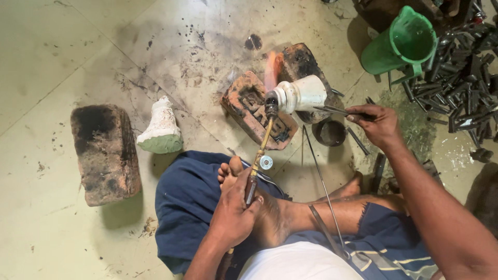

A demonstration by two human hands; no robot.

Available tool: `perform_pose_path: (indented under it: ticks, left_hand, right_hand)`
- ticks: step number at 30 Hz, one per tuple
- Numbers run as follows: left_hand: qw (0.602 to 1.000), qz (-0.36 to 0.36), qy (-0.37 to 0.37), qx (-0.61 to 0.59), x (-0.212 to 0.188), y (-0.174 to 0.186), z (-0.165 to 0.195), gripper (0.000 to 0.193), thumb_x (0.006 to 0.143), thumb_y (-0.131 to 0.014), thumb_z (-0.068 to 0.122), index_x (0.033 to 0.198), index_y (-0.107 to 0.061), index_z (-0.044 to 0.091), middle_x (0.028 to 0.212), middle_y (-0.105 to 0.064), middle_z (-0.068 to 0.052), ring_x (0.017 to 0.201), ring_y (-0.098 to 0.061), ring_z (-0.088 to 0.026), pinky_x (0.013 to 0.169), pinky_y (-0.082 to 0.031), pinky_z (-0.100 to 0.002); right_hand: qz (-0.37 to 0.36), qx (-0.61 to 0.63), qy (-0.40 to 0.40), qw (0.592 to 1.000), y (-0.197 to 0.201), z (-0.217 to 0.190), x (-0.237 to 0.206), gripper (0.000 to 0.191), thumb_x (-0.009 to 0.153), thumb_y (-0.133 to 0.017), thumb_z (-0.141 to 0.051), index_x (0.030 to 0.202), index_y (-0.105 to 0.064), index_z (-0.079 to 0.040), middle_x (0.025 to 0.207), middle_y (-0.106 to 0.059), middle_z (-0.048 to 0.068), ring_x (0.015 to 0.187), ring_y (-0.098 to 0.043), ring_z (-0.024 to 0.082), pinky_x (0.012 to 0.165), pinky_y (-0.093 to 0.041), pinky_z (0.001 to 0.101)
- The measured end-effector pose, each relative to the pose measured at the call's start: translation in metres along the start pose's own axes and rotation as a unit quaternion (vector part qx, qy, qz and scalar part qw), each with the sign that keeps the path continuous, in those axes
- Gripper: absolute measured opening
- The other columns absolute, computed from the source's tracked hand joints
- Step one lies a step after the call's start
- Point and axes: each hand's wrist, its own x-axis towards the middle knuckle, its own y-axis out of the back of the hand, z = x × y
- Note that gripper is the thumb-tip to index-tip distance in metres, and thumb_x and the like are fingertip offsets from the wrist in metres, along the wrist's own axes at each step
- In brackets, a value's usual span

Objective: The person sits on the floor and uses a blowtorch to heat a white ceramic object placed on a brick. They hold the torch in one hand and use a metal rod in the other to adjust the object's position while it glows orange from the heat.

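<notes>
My left hand (232, 215) grips the handle of a gas torch (261, 150) with a brass tube and a small valve wheel. Its orange flame (271, 70) plays over a white plaster-like mould (302, 93). My right hand (378, 123) holds thin metal tongs (337, 110) that clamp the mould above a red brick (249, 106). I sit cross-legged on the floor, with my bare foot under the torch hand.
A second sooty brick (303, 62) stands behind the mould. A small dark cup (330, 133) sits beside it. Another white mould (162, 127) and a charred brick (105, 153) lie at left. A green jug (402, 44) and a pile of dark metal pieces (461, 78) are at right. Thin rods (321, 181) lie across my leg.
</notes>
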Motion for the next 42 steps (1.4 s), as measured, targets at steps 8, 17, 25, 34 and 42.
perform_pose_path:
  ticks: [8,17,25,34,42]
  left_hand:
    - [0.998,-0.03,0.049,-0.014,-0.003,-0.001,0.001,0.073,0.085,-0.069,0.017,0.152,-0.039,0.015,0.131,-0.059,-0.018,0.121,-0.06,-0.032,0.103,-0.046,-0.04]
    - [0.997,0.027,-0.069,0.034,-0.002,-0.003,-0.006,0.074,0.082,-0.072,0.011,0.149,-0.042,0.006,0.127,-0.06,-0.027,0.121,-0.057,-0.042,0.101,-0.044,-0.044]
    - [0.999,-0.025,0.033,-0.006,-0.006,0.0,0.0,0.074,0.084,-0.067,0.013,0.151,-0.038,0.01,0.117,-0.067,-0.02,0.113,-0.065,-0.036,0.098,-0.048,-0.043]
    - [1.0,0.005,-0.029,-0.001,-0.004,-0.004,-0.011,0.074,0.085,-0.069,0.012,0.152,-0.036,0.007,0.119,-0.065,-0.025,0.114,-0.063,-0.041,0.096,-0.049,-0.046]
    - [0.999,-0.002,-0.03,-0.011,-0.003,-0.003,-0.013,0.075,0.084,-0.069,0.012,0.152,-0.036,0.006,0.117,-0.066,-0.024,0.112,-0.064,-0.04,0.095,-0.049,-0.045]
  right_hand:
    - [-0.02,-0.188,-0.014,0.982,0.029,-0.001,-0.02,0.027,0.091,-0.078,-0.016,0.117,-0.078,-0.02,0.112,-0.075,0.003,0.09,-0.072,0.017,0.08,-0.061,0.0322]
    - [0.002,-0.384,0.103,0.917,0.058,-0.082,-0.072,0.029,0.1,-0.071,-0.016,0.127,-0.075,-0.025,0.117,-0.073,0.003,0.083,-0.072,0.019,0.073,-0.062,0.0336]
    - [-0.032,-0.55,0.295,0.78,0.011,-0.146,-0.042,0.048,0.086,-0.066,-0.005,0.125,-0.077,-0.029,0.107,-0.075,0.001,0.084,-0.071,0.023,0.066,-0.06,0.0361]
    - [-0.065,-0.605,0.311,0.73,-0.01,-0.162,-0.037,0.046,0.09,-0.061,-0.006,0.131,-0.073,-0.023,0.1,-0.074,0.001,0.086,-0.07,0.021,0.06,-0.059,0.0356]
    - [-0.09,-0.629,0.308,0.708,-0.021,-0.179,-0.03,0.041,0.093,-0.058,-0.01,0.129,-0.072,-0.024,0.101,-0.073,0.003,0.092,-0.072,0.021,0.056,-0.06,0.0318]
